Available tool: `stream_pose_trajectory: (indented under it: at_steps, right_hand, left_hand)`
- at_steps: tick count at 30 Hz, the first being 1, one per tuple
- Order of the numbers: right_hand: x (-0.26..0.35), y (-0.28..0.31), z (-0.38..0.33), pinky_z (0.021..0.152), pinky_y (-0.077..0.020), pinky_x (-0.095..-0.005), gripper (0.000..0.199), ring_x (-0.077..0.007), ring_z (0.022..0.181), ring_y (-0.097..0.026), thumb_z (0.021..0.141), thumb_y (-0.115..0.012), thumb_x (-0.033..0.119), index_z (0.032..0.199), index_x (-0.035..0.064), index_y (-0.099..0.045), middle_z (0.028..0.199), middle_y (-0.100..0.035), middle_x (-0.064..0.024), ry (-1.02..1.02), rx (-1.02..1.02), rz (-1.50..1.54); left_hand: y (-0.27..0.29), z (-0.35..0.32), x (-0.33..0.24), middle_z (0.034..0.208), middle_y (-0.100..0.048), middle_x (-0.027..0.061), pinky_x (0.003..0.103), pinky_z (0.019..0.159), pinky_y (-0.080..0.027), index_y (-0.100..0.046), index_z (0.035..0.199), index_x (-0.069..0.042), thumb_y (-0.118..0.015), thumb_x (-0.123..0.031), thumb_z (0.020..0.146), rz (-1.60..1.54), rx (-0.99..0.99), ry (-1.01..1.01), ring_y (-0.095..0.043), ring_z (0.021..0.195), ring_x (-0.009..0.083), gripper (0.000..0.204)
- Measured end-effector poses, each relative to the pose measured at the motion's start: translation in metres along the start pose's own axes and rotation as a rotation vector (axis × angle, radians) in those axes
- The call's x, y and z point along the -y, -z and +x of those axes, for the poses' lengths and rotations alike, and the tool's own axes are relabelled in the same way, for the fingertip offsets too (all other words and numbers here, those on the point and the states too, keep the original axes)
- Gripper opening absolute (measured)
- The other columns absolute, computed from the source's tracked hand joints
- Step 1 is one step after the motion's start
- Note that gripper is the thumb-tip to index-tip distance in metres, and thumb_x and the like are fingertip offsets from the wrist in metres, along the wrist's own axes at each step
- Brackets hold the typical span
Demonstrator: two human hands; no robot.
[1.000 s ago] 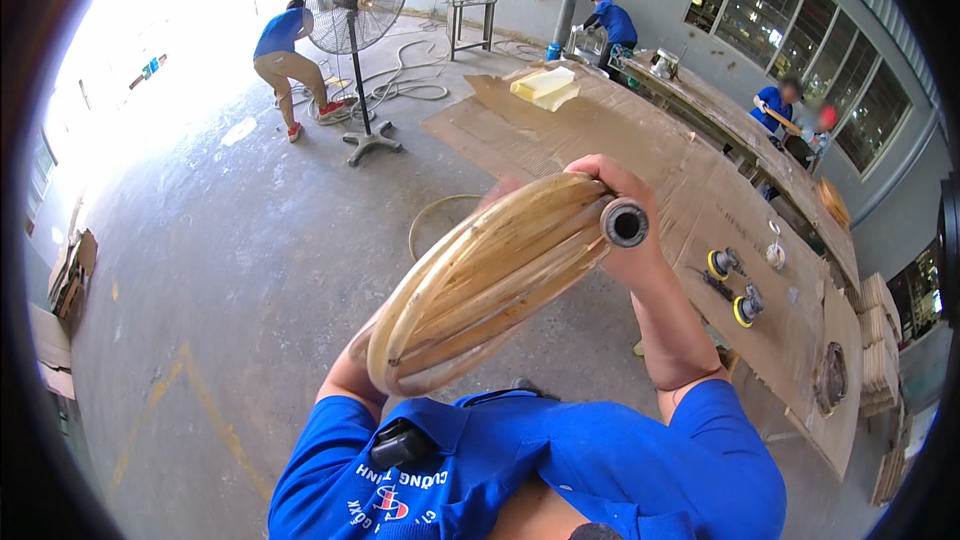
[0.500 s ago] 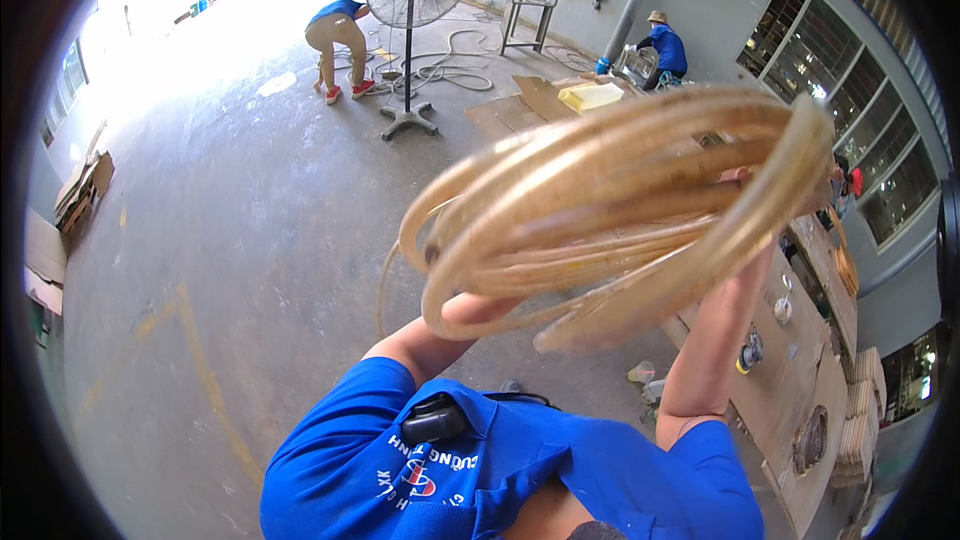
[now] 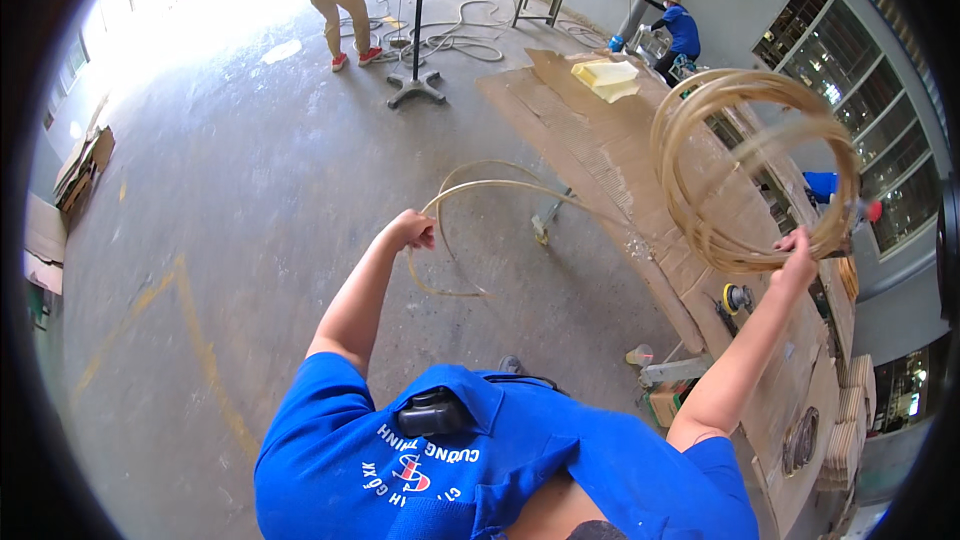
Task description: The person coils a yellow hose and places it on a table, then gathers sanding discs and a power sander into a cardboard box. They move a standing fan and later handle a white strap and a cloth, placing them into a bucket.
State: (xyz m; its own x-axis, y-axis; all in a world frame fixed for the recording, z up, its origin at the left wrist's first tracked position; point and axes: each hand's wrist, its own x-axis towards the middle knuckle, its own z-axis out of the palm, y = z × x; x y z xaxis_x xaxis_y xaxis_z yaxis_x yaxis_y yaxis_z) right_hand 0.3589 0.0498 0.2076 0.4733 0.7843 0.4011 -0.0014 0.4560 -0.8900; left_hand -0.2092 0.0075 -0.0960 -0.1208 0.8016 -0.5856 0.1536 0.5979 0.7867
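The right hand [image 3: 797,252] gripped a coil of pale rattan cane [image 3: 752,170], held up over the cardboard-covered workbench [image 3: 610,155] near its long near edge. The left hand [image 3: 412,231] was clenched around a loose strand of cane [image 3: 500,185] that arced from the coil out over the concrete floor [image 3: 220,240]. A yellow-and-black power tool [image 3: 738,297] lay on the bench just below the coil. A pedestal fan [image 3: 425,10] stood beyond the bench's far end.

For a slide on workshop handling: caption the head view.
Right hand holds up a rattan coil while left hand pulls out a loose strand beside the cardboard-covered bench.
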Motion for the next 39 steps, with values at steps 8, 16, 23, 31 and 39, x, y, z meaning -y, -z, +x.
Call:
stream_pose_trajectory:
  at_steps: [8, 16, 23, 31, 39]
  right_hand:
    - [-0.129, -0.087, -0.119, 0.049, -0.0430, -0.0320, 0.020, -0.0170, 0.053, -0.053, 0.066, -0.063, 0.008, 0.082, 0.0009, -0.052, 0.064, -0.054, -0.0052, -0.093, 0.215, -0.576]
    - [-0.119, -0.156, -0.242, 0.062, -0.0467, -0.0347, 0.034, -0.0233, 0.069, -0.060, 0.071, -0.073, 0.022, 0.089, 0.0009, -0.053, 0.077, -0.062, -0.0135, -0.001, 0.644, -0.425]
    - [-0.095, -0.143, -0.245, 0.075, -0.0464, -0.0321, 0.050, -0.0194, 0.082, -0.059, 0.070, -0.075, 0.020, 0.107, 0.0027, -0.047, 0.088, -0.061, -0.0108, 0.097, 0.800, -0.345]
    - [-0.096, -0.139, -0.236, 0.082, -0.0441, -0.0300, 0.052, -0.0175, 0.091, -0.055, 0.068, -0.070, 0.006, 0.113, 0.0033, -0.045, 0.097, -0.056, -0.0070, -0.003, 0.969, -0.166]
    - [-0.074, -0.152, -0.191, 0.071, -0.0449, -0.0250, 0.045, -0.0116, 0.081, -0.053, 0.073, -0.061, -0.002, 0.114, 0.0046, -0.045, 0.090, -0.055, -0.0040, -0.020, 0.659, -0.094]
  left_hand:
    - [-0.122, -0.124, -0.085, 0.120, -0.052, 0.0109, 0.038, 0.092, -0.041, -0.033, 0.135, -0.012, -0.043, -0.030, 0.095, -0.808, 0.378, -0.588, -0.049, 0.112, 0.0217, 0.045]
    - [-0.190, -0.143, -0.120, 0.112, -0.054, 0.0140, 0.035, 0.088, -0.043, -0.045, 0.117, -0.001, -0.039, -0.024, 0.096, -1.358, 0.027, -0.185, -0.054, 0.101, 0.0230, 0.032]
    - [-0.170, -0.165, -0.122, 0.114, -0.054, 0.0149, 0.040, 0.095, -0.040, -0.043, 0.120, 0.002, -0.026, -0.026, 0.097, -1.461, 0.324, -0.367, -0.052, 0.105, 0.0269, 0.040]
    - [-0.162, -0.197, -0.142, 0.119, -0.050, 0.0118, 0.039, 0.099, -0.034, -0.042, 0.123, -0.004, -0.031, -0.037, 0.097, -1.531, 0.416, -0.336, -0.044, 0.114, 0.0247, 0.044]
    - [-0.127, -0.193, -0.122, 0.099, -0.062, 0.0132, 0.032, 0.077, -0.048, -0.058, 0.101, 0.002, -0.042, -0.029, 0.094, -0.595, 0.572, -0.728, -0.060, 0.087, 0.0207, 0.035]
